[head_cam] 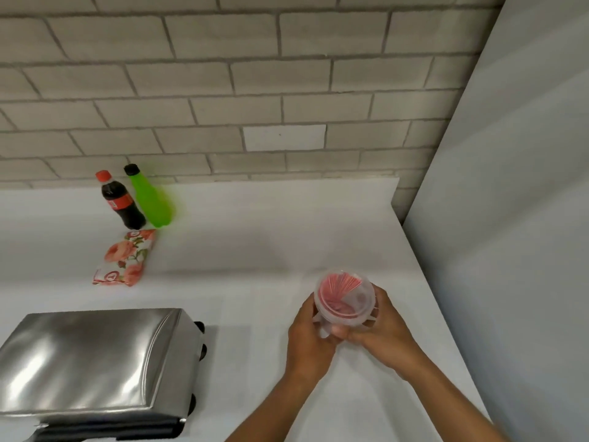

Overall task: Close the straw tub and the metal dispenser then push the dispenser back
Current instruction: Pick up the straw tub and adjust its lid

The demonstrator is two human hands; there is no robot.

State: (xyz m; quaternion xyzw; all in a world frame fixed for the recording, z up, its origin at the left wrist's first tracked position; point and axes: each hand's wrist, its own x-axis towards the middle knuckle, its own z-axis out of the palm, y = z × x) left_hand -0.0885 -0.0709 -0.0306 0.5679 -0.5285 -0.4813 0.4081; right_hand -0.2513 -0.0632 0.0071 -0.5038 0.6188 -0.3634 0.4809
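The white counter [255, 237] carries a cola bottle [122, 202] and green bottle [151, 200] at its back edge, a floral packet [124, 258] just before them, and a metal dispenser [92, 362] at the front left.

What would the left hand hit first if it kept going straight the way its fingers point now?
The left hand is already wrapped on the straw tub, fingers pointing up-right. The tub is first; beyond it probably only bare white counter, though depth is unclear.

Counting now: two hands showing, left hand [307, 338] and right hand [384, 327], both sitting at 5 o'clock. One straw tub [344, 299] standing between them. One metal dispenser [92, 362] lying at 8 o'clock. Two bottles standing at 10 o'clock: cola bottle [119, 202], green bottle [149, 199]. One floral packet [126, 258] lying just below.
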